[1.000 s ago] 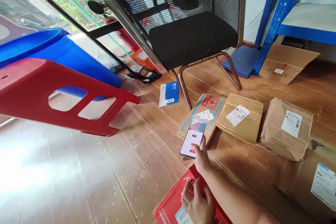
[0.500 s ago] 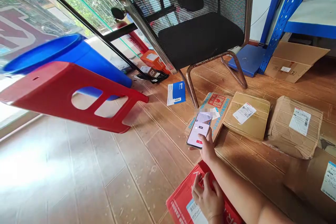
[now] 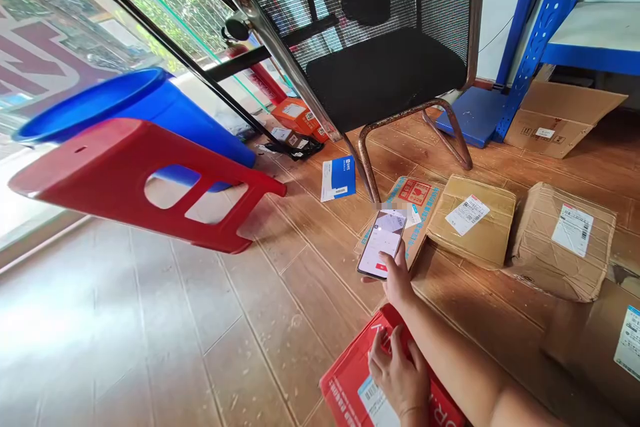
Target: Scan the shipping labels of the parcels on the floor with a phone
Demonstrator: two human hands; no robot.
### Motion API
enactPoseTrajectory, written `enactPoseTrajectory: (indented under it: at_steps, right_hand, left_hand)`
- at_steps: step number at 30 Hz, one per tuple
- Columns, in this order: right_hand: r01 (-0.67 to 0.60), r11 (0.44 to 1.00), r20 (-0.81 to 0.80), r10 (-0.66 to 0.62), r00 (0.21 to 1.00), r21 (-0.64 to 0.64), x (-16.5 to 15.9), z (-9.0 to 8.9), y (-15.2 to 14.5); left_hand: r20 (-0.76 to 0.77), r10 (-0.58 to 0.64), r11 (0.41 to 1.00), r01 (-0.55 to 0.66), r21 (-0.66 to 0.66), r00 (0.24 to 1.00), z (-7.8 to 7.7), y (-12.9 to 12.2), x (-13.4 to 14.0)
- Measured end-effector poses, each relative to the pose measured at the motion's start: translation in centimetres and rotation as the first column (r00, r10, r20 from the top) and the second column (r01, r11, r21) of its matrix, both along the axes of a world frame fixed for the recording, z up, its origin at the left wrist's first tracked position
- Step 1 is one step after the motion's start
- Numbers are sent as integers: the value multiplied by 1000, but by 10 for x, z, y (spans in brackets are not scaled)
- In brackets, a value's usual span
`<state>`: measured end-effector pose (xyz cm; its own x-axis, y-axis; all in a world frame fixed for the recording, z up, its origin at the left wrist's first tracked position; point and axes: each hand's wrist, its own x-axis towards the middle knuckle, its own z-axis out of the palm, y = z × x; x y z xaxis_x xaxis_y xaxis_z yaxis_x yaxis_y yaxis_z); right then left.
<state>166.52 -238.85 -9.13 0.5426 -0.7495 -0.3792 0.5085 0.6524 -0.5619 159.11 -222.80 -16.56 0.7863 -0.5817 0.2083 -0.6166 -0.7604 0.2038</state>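
Right hand (image 3: 397, 281) pinches phone (image 3: 383, 235) | left hand (image 3: 403, 379) spread on red box (image 3: 351, 368) | phone's long axis forward, top leaning right

Through my feed I can make out a white R (image 3: 442, 413) on the red box (image 3: 345, 373), plus a red glass sign (image 3: 419, 192) and blue Chinese characters (image 3: 423, 224) on the flat carton (image 3: 400, 185); the white labels (image 3: 573, 230) on the brown parcels (image 3: 490, 240) are too small to read
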Motion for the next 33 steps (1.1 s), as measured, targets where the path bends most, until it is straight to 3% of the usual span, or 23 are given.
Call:
enactPoseTrajectory:
  at_steps: [13, 19, 25, 33]
  right_hand:
    - [-18, 1000, 32, 19, 999, -23, -3, -4, -2]
    - [-202, 969, 172, 225, 959, -145, -28, -15, -3]
    - [-321, 924, 164, 357, 920, -210, -55, -13, 0]
    - [-278, 944, 34, 288, 957, -176, -61, -11, 10]
  left_hand:
    - [70, -26, 1000, 26, -7, 997, 1, -1, 0]
    - [101, -80, 997, 79, 18, 992, 10, -3, 1]
    - [95, -72, 997, 71, 17, 993, 11, -5, 1]
    - [64, -89, 994, 85, 70, 994, 7, 1, 2]
